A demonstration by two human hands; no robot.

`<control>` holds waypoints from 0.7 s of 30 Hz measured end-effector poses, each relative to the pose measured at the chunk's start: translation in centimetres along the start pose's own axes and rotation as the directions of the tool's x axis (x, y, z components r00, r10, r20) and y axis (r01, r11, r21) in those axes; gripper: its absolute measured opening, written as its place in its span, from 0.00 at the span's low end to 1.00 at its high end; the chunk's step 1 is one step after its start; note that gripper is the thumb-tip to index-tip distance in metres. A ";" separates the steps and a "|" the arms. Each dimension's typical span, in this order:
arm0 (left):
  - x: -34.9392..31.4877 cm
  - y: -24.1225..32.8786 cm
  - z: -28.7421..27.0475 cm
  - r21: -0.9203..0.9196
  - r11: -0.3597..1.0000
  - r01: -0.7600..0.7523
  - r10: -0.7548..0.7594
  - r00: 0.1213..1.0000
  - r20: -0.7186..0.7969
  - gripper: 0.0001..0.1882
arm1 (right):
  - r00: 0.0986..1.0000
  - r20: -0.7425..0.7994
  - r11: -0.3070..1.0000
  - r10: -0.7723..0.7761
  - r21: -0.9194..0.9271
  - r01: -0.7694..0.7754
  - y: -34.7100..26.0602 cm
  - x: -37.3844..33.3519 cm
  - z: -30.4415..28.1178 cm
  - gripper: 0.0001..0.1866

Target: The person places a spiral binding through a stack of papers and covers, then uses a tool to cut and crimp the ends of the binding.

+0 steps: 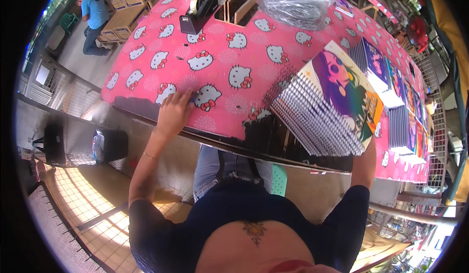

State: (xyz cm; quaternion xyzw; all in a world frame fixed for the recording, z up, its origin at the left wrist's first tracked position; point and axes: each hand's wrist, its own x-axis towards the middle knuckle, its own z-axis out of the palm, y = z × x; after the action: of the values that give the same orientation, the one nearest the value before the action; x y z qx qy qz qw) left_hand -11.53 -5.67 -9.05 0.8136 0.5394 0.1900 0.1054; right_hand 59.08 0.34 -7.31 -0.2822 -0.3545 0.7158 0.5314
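Observation:
My left hand (176, 109) lies on the pink cat-print table cover (224, 72) near the table's front edge, its fingers stretched out and nothing seen in them. To the right stands a tall stack of spiral-bound notebooks (312, 111), its wire bindings facing left. The top notebook (337, 80) has a purple, green and orange cover with a drawn figure. My right forearm (364, 163) reaches up to the stack's right side. The stack hides my right hand, so I cannot see whether its fingers grip the notebooks.
More notebook stacks (398, 121) stand along the right. At the back are a black tape dispenser (198, 14), a dark divided holder (239, 9) and a heap of clear plastic (295, 6). The cover is torn at the front edge. A person (95, 19) is by cardboard boxes (129, 16), back left.

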 end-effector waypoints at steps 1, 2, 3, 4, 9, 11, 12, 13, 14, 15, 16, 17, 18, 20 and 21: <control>0.0 0.4 -0.3 -0.240 0.966 0.090 -0.091 0.996 0.008 0.28 | 0.995 0.007 0.993 -0.101 -0.066 0.102 -2.0 0.2 1.2 0.34; 0.8 0.7 -0.2 -0.473 0.868 0.149 -0.150 0.988 0.035 0.27 | 0.975 -0.008 0.963 -0.221 -0.160 0.217 -4.5 -1.3 2.5 0.34; 0.4 0.7 0.2 -0.785 0.533 0.316 -0.354 0.926 0.132 0.25 | 0.904 -0.135 0.860 -0.406 -0.392 0.328 -6.1 -0.5 7.3 0.32; 0.5 3.2 -1.0 -0.888 0.361 0.285 -0.319 0.932 0.170 0.25 | 0.778 -0.269 0.712 -0.568 -0.634 0.301 -7.9 -0.3 12.8 0.29; 2.6 17.0 -1.8 -0.966 -0.119 0.230 0.111 0.970 0.218 0.25 | 0.930 0.314 0.019 -0.191 -0.946 0.323 -5.6 1.3 34.2 0.19; 3.3 19.0 -1.6 -0.959 -0.029 0.284 0.254 0.930 0.267 0.25 | 0.933 0.359 -0.147 -0.004 -0.924 0.354 -2.1 3.5 38.0 0.16; 3.7 19.7 -1.5 -0.954 0.018 0.300 0.316 0.903 0.290 0.25 | 0.942 0.334 -0.220 0.034 -0.917 0.333 -0.4 4.4 39.1 0.15; 4.3 20.3 -1.6 -0.942 0.070 0.328 0.312 0.890 0.333 0.25 | 0.951 0.290 -0.336 0.110 -0.889 0.310 0.7 5.1 39.8 0.15; 4.8 20.7 -1.7 -0.931 0.083 0.356 0.294 0.883 0.364 0.25 | 0.952 0.244 -0.442 0.186 -0.844 0.303 1.5 6.1 40.3 0.14; 5.3 21.0 -2.1 -0.918 0.098 0.384 0.276 0.876 0.395 0.25 | 0.949 0.189 -0.541 0.253 -0.785 0.301 1.9 6.7 40.5 0.14; 5.8 21.2 -2.2 -0.905 0.112 0.410 0.256 0.868 0.425 0.26 | 0.947 0.191 -0.525 0.258 -0.795 0.303 1.8 6.8 40.6 0.14; 6.2 21.2 -1.3 -0.930 0.068 0.360 0.238 0.900 0.366 0.28 | 0.945 0.193 -0.510 0.264 -0.804 0.306 1.8 6.9 40.7 0.14; 6.6 21.3 -1.3 -0.931 0.063 0.360 0.231 0.902 0.365 0.27 | 0.942 0.198 -0.490 0.271 -0.814 0.312 1.8 7.1 40.7 0.14; 7.1 21.4 -1.5 -0.932 0.054 0.359 0.219 0.906 0.362 0.27 | 0.939 0.214 -0.440 0.269 -0.840 0.317 1.6 7.3 40.1 0.14; 7.2 21.5 -1.5 -0.936 0.050 0.350 0.205 0.913 0.352 0.27 | 0.938 0.222 -0.411 0.268 -0.854 0.319 1.6 7.3 39.8 0.14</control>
State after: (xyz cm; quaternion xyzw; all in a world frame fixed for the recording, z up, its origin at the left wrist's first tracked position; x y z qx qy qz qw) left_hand 8.36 -7.64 1.76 0.5040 0.2660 0.3333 0.7511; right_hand 25.04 -1.19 14.65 -0.4570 -0.8831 0.1061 -0.0081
